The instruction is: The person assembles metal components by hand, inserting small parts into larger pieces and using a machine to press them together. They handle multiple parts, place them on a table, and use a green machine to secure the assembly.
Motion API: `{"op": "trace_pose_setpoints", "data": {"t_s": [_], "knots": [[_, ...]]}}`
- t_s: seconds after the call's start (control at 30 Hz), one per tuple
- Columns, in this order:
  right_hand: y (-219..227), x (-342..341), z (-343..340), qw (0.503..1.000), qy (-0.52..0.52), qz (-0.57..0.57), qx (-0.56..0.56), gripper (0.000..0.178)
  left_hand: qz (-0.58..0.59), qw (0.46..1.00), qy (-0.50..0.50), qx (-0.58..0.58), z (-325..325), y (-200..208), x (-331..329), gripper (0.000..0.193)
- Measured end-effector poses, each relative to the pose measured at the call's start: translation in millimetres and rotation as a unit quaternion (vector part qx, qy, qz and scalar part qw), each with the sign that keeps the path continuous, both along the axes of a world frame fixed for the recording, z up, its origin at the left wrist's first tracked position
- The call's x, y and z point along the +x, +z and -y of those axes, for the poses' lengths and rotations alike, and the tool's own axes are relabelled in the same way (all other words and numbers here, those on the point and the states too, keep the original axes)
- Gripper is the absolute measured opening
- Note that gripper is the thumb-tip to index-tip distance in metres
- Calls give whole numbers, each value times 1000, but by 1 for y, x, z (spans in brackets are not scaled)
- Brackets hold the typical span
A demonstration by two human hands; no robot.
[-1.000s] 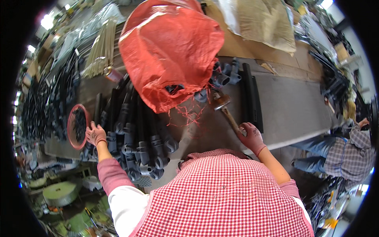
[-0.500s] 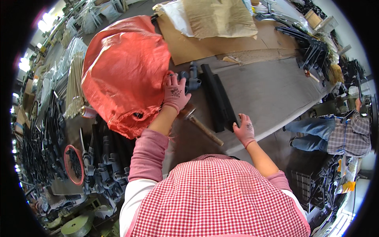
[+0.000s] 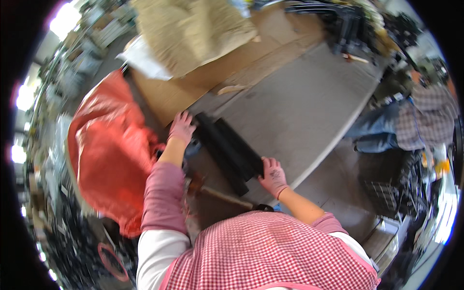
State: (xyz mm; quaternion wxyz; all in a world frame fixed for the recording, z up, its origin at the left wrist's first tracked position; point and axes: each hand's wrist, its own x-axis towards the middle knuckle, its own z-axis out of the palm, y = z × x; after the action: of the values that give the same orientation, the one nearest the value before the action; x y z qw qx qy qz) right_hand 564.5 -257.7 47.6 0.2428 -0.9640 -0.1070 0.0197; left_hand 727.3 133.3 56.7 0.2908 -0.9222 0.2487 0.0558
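Several long black bars (image 3: 227,152) lie side by side on the grey-topped table. My right hand (image 3: 273,178), in a pink glove, is at their near right end, fingers stretched out and touching the end of one bar. My left hand (image 3: 182,126), gloved alike, is close to their far left end with its fingers extended; whether it touches them is unclear. Below that hand, a grey plastic fitting (image 3: 193,146) shows partly behind my forearm. A hammer with a wooden handle (image 3: 224,196) rests between the bars and my apron. Left of my forearm bulges a red woven sack (image 3: 108,154).
Cardboard (image 3: 166,99) and brown paper (image 3: 195,34) cover the table's far left. Black parts (image 3: 345,21) are heaped at its far end. A person in a checked shirt (image 3: 423,121) stands at the right, beyond the table edge, near a black crate (image 3: 384,193).
My view has turned and shifted. My left hand has moved off the grey fittings toward the bars' far end. My right hand has come up against their near end.
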Motion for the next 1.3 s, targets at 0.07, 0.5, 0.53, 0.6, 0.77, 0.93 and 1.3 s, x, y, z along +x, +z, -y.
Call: {"op": "trace_pose_setpoints", "data": {"t_s": [0.07, 0.5, 0.53, 0.6, 0.77, 0.93, 1.3], "knots": [[3, 22, 24, 999, -44, 14, 10, 62, -12, 995, -97, 8, 18, -8, 26, 36], [65, -39, 40, 913, -103, -180, 350, 45, -7, 907, 171, -386, 61, 158, -65, 53], [75, -59, 29, 932, -79, -139, 324, 44, -1, 840, 191, -509, 54, 172, -91, 47], [95, -87, 6, 899, -28, -151, 409, 39, -163, 412, 213, -871, 64, 194, -129, 35], [142, -144, -24, 869, 61, -184, 454, 36, -244, 68, 12, -967, 69, 246, -208, 35], [164, -182, -28, 891, 121, -147, 413, 39, -161, -12, -127, -979, 58, 272, -245, 29], [190, -195, -20, 924, 295, -64, 235, 43, -170, 82, -22, -982, 28, 294, -342, 28]]}}
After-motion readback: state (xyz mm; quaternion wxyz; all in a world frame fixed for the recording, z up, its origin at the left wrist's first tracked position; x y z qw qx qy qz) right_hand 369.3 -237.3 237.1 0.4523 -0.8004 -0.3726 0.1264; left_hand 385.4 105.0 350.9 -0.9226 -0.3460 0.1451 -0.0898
